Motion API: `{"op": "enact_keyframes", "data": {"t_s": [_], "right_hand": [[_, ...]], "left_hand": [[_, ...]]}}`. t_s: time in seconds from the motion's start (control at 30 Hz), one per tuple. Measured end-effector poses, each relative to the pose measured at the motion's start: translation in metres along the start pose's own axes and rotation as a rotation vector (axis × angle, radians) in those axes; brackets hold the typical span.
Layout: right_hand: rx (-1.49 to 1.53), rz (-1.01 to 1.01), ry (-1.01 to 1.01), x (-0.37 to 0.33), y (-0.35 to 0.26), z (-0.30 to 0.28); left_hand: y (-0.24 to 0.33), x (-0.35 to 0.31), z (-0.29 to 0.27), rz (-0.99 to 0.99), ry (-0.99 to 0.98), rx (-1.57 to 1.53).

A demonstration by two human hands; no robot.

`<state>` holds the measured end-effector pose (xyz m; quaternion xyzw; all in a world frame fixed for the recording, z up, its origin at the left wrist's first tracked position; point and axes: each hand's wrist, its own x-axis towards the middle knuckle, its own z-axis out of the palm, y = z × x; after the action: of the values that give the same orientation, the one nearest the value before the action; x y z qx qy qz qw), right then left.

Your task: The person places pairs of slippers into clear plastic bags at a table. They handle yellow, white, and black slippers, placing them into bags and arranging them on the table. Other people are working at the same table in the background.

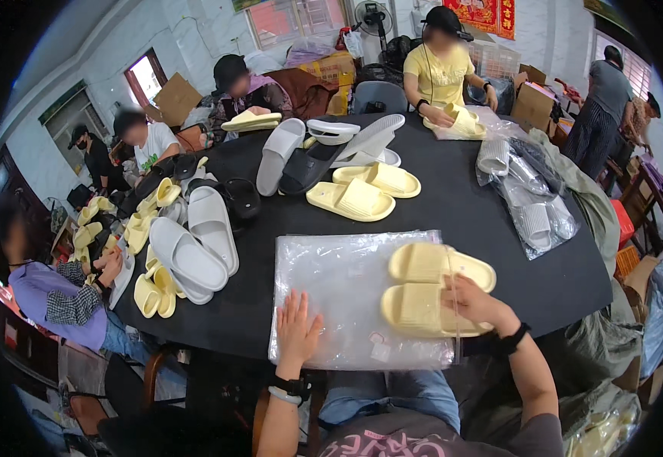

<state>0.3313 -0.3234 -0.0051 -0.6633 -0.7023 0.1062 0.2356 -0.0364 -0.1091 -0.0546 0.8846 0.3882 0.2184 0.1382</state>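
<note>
We inspect worktop (541,301), black | loose slippers (183,255) at left and far side, unbagged | clear bags (335,274), flat at near edge | bagged slippers (533,221) at right, apparently done | yellow pair (415,306) across bags' right edge, we judge unfinished, insertion unclear | right hand (477,301): fingers on pair, grip undeterminable | left hand (296,327): fingers spread on bags, released

Wearer's dark shirt (438,440) carries pink lettering; red wall banner (480,15) shows gold characters; clear plastic bags (335,293) bear small reddish print, too tiny to read.
</note>
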Motion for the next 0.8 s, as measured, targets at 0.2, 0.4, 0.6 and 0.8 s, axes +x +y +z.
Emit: {"op": "enact_keyframes", "data": {"t_s": [0.2,0.4,0.6,0.8], "right_hand": [[0.053,0.391,0.385,-0.066,-0.004,-0.078],[-0.146,0.142,0.726,-0.036,-0.139,-0.102],[0.054,-0.016,0.315,0.040,-0.214,-0.008],[-0.180,0.212,0.251,0.068,-0.166,0.054]], "left_hand": [[0.015,-0.004,-0.011,0.102,-0.110,0.252],[0.024,0.003,-0.020,0.096,-0.075,0.293],[-0.001,-0.009,-0.005,-0.024,-0.181,-1.008],[0.009,0.005,-0.016,0.110,-0.087,0.338]]}}
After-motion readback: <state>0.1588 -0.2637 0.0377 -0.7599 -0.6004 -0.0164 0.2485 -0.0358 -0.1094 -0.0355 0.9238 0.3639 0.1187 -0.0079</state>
